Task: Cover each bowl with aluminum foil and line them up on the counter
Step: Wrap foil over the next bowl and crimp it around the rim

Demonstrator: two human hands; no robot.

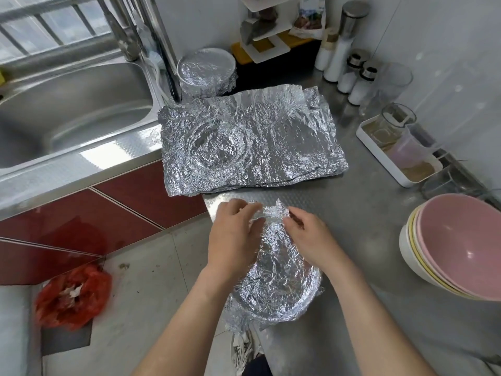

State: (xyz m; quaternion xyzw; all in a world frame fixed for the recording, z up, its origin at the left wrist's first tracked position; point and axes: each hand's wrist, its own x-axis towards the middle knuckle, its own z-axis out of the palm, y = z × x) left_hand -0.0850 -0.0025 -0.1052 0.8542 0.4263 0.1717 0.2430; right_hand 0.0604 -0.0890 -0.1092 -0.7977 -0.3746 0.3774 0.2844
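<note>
Foil-covered bowl (279, 280) upright, mouth up; left hand (233, 234), right hand (309, 237) pinch foil flap (272, 211) at far rim.

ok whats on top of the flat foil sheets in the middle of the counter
A clear glass bowl sits on the left part of the foil sheets, uncovered; crinkled foil shows through it. Whatever lies beneath the sheets is hidden.

Left hand (235, 234), right hand (309, 237) pinch foil-wrapped bowl (282, 283).

Foil sheets (271, 142) behind wrapped bowl (279, 280); stacked bowls (461, 248) right; sink (67, 104) left.
</note>
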